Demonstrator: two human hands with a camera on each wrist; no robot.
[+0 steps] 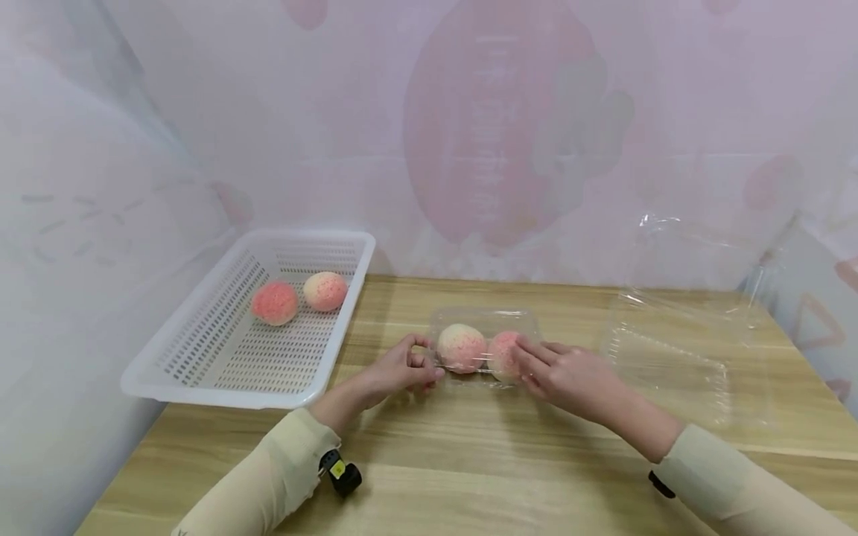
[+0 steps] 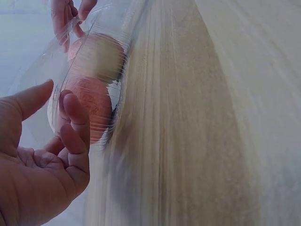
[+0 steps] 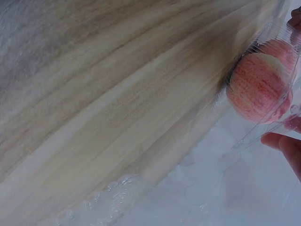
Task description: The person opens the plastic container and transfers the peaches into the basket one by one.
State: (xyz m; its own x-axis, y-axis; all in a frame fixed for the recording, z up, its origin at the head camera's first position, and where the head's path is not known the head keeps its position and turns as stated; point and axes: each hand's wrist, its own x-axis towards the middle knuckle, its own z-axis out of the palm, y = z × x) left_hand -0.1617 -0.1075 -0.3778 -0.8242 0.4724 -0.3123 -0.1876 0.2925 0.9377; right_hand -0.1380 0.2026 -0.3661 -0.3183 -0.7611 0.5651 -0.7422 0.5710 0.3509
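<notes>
Clear thin-plastic rectangular box (image 1: 503, 320) with two pink-and-cream balls (image 1: 461, 348) on wood-grain bench (image 1: 442, 476) likely light, flexy, slippery, best held by ends; left grip (image 1: 398, 367) pinches left edge, right grip (image 1: 570, 376) touches right end, straightish.

Table (image 1: 469, 476), backdrop (image 1: 322, 179) behind it. Basket (image 1: 221, 397) on left; two peaches (image 1: 275, 303) inside, side by side, toward its back right. Box (image 1: 492, 318) mid-table, right of basket, two more peaches (image 1: 462, 348) in it, side by side. Left hand (image 1: 402, 370) at box's left end, right hand (image 1: 570, 376) at its right. Second box (image 1: 670, 372) farther right, beyond right hand.
</notes>
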